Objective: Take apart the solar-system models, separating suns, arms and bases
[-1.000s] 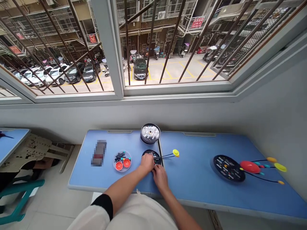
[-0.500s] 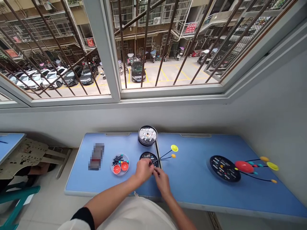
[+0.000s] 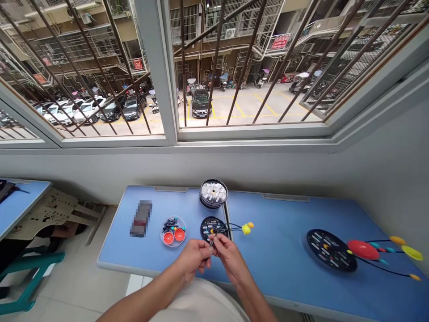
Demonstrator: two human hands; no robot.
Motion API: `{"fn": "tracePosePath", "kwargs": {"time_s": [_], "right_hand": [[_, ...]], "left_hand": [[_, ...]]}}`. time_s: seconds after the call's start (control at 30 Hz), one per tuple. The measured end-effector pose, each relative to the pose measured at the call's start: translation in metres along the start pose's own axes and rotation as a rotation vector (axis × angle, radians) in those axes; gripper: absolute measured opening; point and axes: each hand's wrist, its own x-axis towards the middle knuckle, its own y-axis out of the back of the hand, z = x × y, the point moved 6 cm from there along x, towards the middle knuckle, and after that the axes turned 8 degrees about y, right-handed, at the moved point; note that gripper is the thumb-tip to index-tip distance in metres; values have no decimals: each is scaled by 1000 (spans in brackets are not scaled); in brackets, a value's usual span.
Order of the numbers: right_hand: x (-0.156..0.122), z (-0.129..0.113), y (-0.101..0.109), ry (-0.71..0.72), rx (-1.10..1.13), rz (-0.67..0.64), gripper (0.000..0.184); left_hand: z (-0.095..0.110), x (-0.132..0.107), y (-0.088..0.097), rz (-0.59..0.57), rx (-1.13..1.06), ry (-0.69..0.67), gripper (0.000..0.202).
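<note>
Both hands have drawn back from the round black plastic disc, left hand and right hand pinching a thin dark pin between them, tilted upward toward the disc, at lower centre of frame.

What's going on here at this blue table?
A person is working with both bare hands: the left hand and right hand meet at a thin dark wire, just in front of a black round disc with yellow-tipped wires. Beside it sit a clear dish of small parts and a round black-rimmed container. Farther right lies a similar black disc with a red oval piece.
</note>
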Motion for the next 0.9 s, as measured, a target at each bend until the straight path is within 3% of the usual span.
{"fn": "tracePosePath", "kwargs": {"time_s": [0.13,0.23,0.3,0.4,0.5,0.57,0.63,0.77,0.9], "right_hand": [[0,1,-13,-27,54,17,39],[7,3,-21,-35,57,20,38],[18,-4,-17,-11,69,54,38],[39,-35,0,57,90,108,42],[46,-71,9,89,97,70,34],[37,-80,-3,58,78,-41,32],[17,-73,-25,-25,56,-176,34],[-27,-34,-67,-217,62,-382,40],[-45,-6,-85,-294,59,-498,42]], "left_hand": [[2,-16,-1,-51,-103,23,37],[3,-26,-4,1,-152,-1,34],[-1,-33,-9,34,-135,14,31],[-10,-43,-15,3,-98,78,29],[0,-48,-5,51,-190,-81,31],[14,-49,6,95,-245,-215,33],[29,-47,18,152,-256,-291,35],[54,-47,34,280,-204,-387,32],[56,-48,34,294,-111,-394,30]]}}
